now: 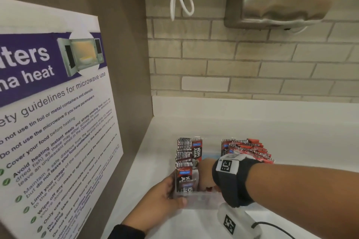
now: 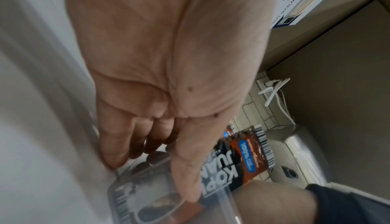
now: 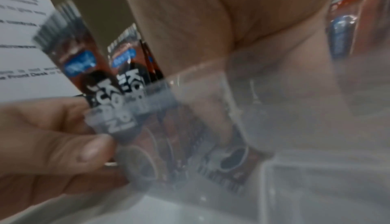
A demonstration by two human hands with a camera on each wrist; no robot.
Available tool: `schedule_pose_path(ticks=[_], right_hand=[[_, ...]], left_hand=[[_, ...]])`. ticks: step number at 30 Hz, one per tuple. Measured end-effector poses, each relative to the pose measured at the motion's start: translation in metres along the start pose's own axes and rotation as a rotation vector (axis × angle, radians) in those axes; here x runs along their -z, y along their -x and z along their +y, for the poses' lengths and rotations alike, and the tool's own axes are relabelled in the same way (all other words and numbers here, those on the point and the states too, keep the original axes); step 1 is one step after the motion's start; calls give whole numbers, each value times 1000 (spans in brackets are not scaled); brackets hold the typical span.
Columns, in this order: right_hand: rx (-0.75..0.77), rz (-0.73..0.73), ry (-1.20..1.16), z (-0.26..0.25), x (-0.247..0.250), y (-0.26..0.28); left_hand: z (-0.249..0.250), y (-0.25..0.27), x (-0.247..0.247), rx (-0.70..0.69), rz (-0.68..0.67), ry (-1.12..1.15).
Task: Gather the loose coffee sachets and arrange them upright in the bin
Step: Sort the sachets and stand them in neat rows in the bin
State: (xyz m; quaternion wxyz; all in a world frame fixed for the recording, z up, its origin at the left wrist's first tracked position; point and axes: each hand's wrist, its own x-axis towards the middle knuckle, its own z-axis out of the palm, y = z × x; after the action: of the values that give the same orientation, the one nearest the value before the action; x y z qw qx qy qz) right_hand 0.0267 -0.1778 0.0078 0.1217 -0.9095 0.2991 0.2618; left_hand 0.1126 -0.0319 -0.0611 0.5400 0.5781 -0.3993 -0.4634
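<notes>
Head view: bin (image 1: 196,199) between hands, sachets (image 1: 184,163) upright inside.

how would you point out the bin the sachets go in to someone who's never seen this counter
Start at the microwave poster on the left panel and drop to the white counter below it. The bin is the clear plastic box there, gripped by the left hand. Unlike the red-edged sachets fanned on its right, it is see-through.

dark coffee sachets (image 1: 184,161) upright, left side of clear bin (image 1: 202,199)
</notes>
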Motion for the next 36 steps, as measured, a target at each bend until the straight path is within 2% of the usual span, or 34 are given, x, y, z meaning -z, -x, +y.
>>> schedule_pose_path(ticks=[3,5,11,16,20,25,30,36], right_hand=[[-85,-25,228,2,-6,-17],[-94,13,174,3,-6,-18],[-70,-29,87,-8,-4,-6],[-32,-14,109,-10,-3,-8],[-76,12,31,-5,-3,-5],[-81,-31,114,-2,-2,-3],[-63,69,16,0,1,9],[-135,357,-277,14,15,25]], left_hand=[[2,2,-1,0,32,-39],[3,3,-2,-2,46,-61],[6,6,-2,7,44,-74],[6,6,-2,7,25,-23],[4,6,-2,18,34,-40],[4,5,-1,43,38,-85],[6,6,-1,40,33,-69],[7,6,-3,28,20,-27]])
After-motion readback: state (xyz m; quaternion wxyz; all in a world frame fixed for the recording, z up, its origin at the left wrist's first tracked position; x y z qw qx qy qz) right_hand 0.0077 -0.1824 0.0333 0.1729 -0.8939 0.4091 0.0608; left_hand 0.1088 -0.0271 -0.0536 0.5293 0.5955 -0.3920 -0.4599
